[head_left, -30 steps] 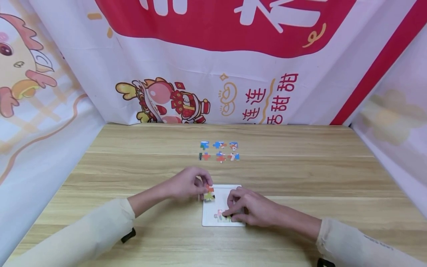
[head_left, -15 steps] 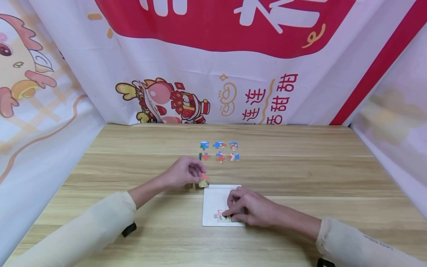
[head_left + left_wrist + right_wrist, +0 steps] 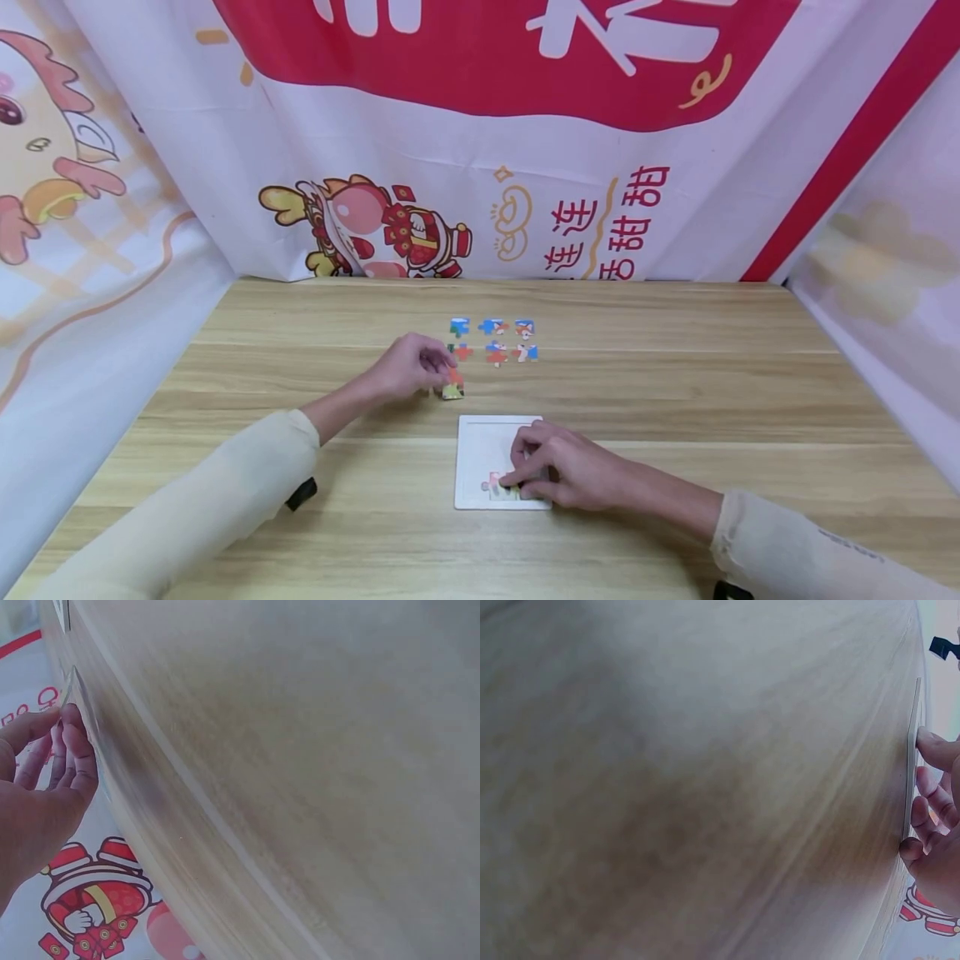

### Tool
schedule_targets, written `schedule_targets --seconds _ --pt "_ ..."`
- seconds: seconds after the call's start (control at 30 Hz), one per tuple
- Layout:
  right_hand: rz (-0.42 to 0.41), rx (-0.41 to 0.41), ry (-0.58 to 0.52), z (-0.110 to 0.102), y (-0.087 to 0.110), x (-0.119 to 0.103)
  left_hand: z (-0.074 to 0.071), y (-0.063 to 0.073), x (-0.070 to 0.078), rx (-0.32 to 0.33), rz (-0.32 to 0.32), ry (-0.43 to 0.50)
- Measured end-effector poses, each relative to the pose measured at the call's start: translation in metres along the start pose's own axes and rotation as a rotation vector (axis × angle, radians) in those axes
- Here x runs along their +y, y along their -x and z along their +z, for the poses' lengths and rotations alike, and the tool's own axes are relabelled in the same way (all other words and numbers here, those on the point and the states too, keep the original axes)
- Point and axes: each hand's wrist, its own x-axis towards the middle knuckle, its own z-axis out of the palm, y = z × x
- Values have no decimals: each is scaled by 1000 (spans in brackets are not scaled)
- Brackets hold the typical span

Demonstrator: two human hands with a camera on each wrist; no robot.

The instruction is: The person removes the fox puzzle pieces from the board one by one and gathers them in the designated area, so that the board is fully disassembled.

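In the head view my left hand (image 3: 411, 365) pinches an orange-and-green jigsaw piece (image 3: 452, 389) close over the table, just below the loose pieces. The left wrist view shows its thin edge (image 3: 67, 688) between thumb and fingertips. My right hand (image 3: 566, 468) rests on the white puzzle tray (image 3: 487, 432), index fingertip pressing a pale pink-and-green piece (image 3: 495, 483) in the lower part. The palm and fingers hide the tray's right side. From the right wrist, the tray edge (image 3: 912, 765) appears side-on, with my fingertips against it.
Several loose jigsaw pieces lie in two rows beyond the tray, among them a blue-and-green one (image 3: 460, 326) and a blue-and-white one (image 3: 527, 352). Printed cloth (image 3: 450, 142) hangs at the back edge of the wooden table (image 3: 675, 367) and along both sides.
My left hand has carried the orange-and-green piece from over the tray's upper left corner, away and slightly left, to beside the loose rows. The right hand has stayed on the tray.
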Motion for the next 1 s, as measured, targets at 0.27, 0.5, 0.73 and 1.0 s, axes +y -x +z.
schedule_targets --seconds 0.27,0.5,0.73,1.0 --pt "4 -6 -15 -1 0 0 -1 -10 -4 10 -10 -33" --pt "-3 1 -14 -1 0 0 -3 -16 -5 5 -33 -125" --pt "1 -3 -19 -1 0 1 -6 -17 0 -4 -69 -180" --pt "-8 3 -11 0 1 2 -2 -19 0 7 -76 -198"
